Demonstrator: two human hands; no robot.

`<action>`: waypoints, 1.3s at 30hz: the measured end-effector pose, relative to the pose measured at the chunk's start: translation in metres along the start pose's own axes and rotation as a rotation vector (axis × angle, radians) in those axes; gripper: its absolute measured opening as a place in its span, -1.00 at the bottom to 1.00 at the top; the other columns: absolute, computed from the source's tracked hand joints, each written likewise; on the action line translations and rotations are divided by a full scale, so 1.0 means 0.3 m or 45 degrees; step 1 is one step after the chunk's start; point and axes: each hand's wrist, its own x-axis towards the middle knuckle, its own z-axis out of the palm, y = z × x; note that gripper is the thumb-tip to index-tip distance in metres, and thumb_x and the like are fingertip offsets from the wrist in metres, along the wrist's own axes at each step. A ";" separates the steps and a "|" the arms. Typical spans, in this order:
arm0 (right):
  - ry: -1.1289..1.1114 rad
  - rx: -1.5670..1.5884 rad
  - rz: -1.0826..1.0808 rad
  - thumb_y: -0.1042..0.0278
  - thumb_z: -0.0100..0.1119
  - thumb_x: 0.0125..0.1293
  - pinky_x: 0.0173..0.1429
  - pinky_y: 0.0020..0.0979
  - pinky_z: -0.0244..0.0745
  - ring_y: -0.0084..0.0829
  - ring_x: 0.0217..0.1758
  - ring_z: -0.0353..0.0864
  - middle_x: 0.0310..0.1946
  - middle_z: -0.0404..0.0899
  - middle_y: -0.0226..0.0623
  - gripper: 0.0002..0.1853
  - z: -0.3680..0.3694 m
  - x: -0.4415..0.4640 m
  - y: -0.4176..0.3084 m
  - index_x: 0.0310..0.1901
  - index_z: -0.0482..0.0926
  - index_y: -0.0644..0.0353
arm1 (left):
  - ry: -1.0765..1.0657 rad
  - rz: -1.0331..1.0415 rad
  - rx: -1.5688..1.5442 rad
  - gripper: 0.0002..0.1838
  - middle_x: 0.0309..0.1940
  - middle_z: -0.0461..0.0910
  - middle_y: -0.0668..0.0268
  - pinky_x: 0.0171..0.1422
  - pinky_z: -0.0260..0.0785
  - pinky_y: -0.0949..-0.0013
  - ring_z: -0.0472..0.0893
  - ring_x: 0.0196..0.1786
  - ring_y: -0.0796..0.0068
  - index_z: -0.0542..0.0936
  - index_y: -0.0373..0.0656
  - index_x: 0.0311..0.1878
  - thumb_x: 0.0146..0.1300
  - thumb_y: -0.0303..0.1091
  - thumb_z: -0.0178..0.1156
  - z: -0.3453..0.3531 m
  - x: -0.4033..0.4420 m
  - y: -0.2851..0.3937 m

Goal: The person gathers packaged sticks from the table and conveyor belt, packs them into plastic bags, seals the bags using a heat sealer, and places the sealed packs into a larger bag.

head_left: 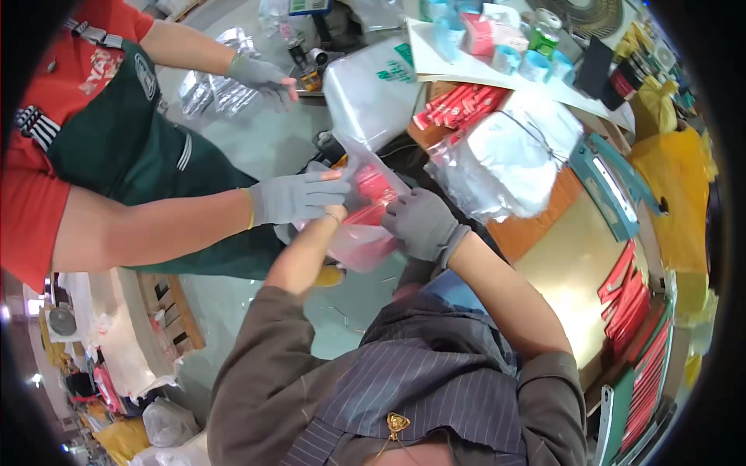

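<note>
A clear plastic bag (365, 247) with red packets (374, 190) inside hangs in front of me. My right hand (423, 225), in a grey glove, is closed on the bag's right edge. At the bag's left side is my left hand (337, 211); only the part near the wrist shows, and its fingers are hidden behind a co-worker's gloved hand (299, 200) and the plastic. That co-worker's other gloved hand (268, 78) is held out, fingers apart, further up on the left.
The co-worker in a dark green apron (175, 171) stands close on the left. Beyond the bag are a white plastic-wrapped bundle (521, 151) and more red packets (462, 106). A teal sealing device (610, 186) stands on the table (556, 276) at right.
</note>
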 end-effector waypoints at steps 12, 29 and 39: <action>0.471 0.380 0.823 0.34 0.16 0.19 -0.24 -0.16 0.45 -0.10 -0.32 0.57 -0.37 0.55 -0.22 -0.84 -0.019 -0.594 -0.107 -0.19 0.56 0.09 | -0.212 0.992 0.261 -0.88 -0.45 0.58 0.16 -0.12 0.42 0.25 0.60 -0.32 0.14 0.60 -0.14 -0.34 0.09 -0.32 0.26 0.585 0.150 0.869; 1.612 1.385 1.508 0.11 0.29 0.22 -0.36 -0.56 0.34 -0.65 -0.46 0.44 -0.55 0.47 -0.47 -0.69 -0.179 -1.088 -0.091 -0.39 0.51 0.21 | -0.854 0.155 -0.625 -0.70 -0.36 0.58 0.36 -0.20 0.38 0.51 0.53 -0.29 0.61 0.60 -0.26 -0.20 0.42 -0.23 -0.01 1.026 -0.337 1.074; 1.501 0.737 1.716 -0.04 0.29 0.19 -0.16 -0.36 0.41 -0.40 -0.24 0.53 -0.33 0.56 -0.19 -0.50 0.057 -1.422 -0.131 -0.11 0.51 0.28 | -1.609 -0.496 -1.424 -0.40 -0.43 0.58 0.34 -0.45 0.39 0.60 0.57 -0.42 0.67 0.19 -0.26 0.40 0.37 -0.23 0.08 0.941 -0.321 1.275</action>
